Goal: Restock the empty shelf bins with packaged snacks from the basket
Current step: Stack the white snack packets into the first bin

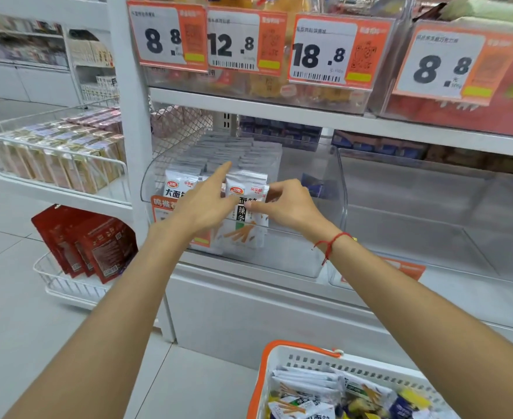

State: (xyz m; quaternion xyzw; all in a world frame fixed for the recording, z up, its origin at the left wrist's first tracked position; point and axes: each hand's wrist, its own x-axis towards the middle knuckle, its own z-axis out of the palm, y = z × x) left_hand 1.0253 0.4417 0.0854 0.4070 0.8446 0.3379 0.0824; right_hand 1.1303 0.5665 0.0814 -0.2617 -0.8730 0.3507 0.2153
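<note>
White snack packets [246, 207] upright in clear bin [334, 189]

Four price tags hang along the upper shelf: 8.8 [167, 37], 12.8 [243, 43], 18.8 [337, 52] and another 8.8 [454, 68]. Behind them sit orange snack packs [279, 86]. On the left, a wire rack [53, 137] holds boxed goods, and red packets [89, 246] stand in a lower white wire tray [59, 285]. The floor [22, 328] is pale tile.

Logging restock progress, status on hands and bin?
Left hand open, fingers against the front snack packets. Right hand pinching white snack packet in clear bin. Neighbouring bin empty. Basket still stocked.
</note>
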